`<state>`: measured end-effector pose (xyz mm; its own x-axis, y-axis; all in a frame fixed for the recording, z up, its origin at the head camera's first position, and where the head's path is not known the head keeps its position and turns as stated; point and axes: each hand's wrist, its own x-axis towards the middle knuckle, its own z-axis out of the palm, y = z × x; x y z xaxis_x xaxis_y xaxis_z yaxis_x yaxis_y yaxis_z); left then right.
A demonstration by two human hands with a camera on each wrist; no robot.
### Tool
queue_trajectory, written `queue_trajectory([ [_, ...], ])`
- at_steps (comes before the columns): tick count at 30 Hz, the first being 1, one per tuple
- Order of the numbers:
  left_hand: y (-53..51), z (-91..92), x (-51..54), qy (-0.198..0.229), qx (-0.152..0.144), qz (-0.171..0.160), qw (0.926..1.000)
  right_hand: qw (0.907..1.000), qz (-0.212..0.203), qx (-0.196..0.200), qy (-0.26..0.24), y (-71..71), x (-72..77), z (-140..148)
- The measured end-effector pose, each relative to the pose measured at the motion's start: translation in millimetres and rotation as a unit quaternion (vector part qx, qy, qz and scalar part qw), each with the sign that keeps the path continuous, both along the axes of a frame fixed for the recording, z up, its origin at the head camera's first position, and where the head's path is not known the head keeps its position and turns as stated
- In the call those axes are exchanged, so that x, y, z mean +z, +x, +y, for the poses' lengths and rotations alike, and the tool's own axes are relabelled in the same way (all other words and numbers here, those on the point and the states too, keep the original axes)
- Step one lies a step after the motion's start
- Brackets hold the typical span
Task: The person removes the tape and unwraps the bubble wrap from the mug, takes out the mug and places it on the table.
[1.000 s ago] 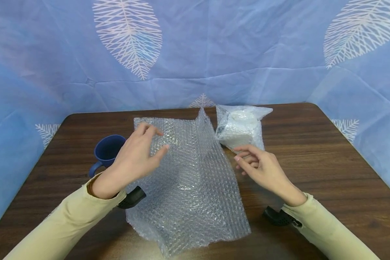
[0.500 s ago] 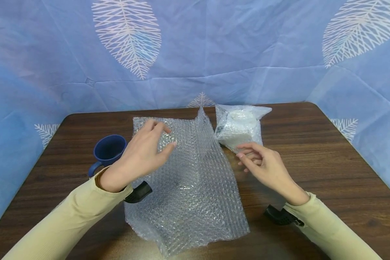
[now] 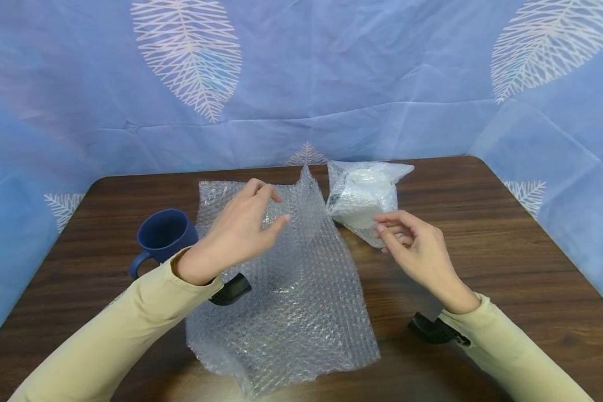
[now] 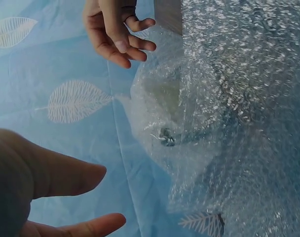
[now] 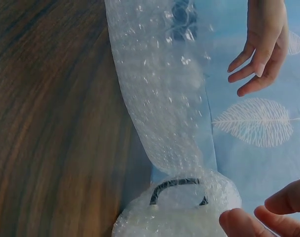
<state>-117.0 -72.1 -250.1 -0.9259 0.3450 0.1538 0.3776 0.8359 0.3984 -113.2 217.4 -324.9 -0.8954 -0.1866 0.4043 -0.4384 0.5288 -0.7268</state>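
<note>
A sheet of bubble wrap (image 3: 291,304) lies spread on the wooden table, with a raised fold along its far right part. My left hand (image 3: 246,229) hovers over its upper left area, thumb and fingers apart and nothing between them. Left of that hand stands a dark blue mug (image 3: 163,237), upright, its handle toward me and partly behind my sleeve. A bubble-wrapped bundle (image 3: 364,195) sits at the sheet's far right corner; in the right wrist view a dark curved band shows through its wrap (image 5: 177,183). Just in front of it my right hand (image 3: 424,257) hangs with loosely bent fingers, holding nothing.
The brown wooden table (image 3: 502,240) extends to the right and left of the sheet. Behind it hangs a blue cloth (image 3: 352,72) with white leaf prints. A black wrist camera (image 3: 231,289) sits under the left cuff, another (image 3: 432,329) under the right.
My left hand has moved right and slightly away from me over the sheet. My right hand has shifted slightly right. The view has turned a little; the mug, sheet and bundle stay put.
</note>
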Motion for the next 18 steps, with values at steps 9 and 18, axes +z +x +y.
queue_trajectory([
  [9,-15.1,19.3,-5.6,0.037,-0.023,-0.009,0.999,0.9979,0.032,-0.055,0.004,-1.4,5.9,14.0],
  [18,-23.9,37.3,-15.5,0.072,-0.039,-0.03,0.9962,0.9955,0.044,-0.074,0.041,-3.7,-0.3,28.5],
])
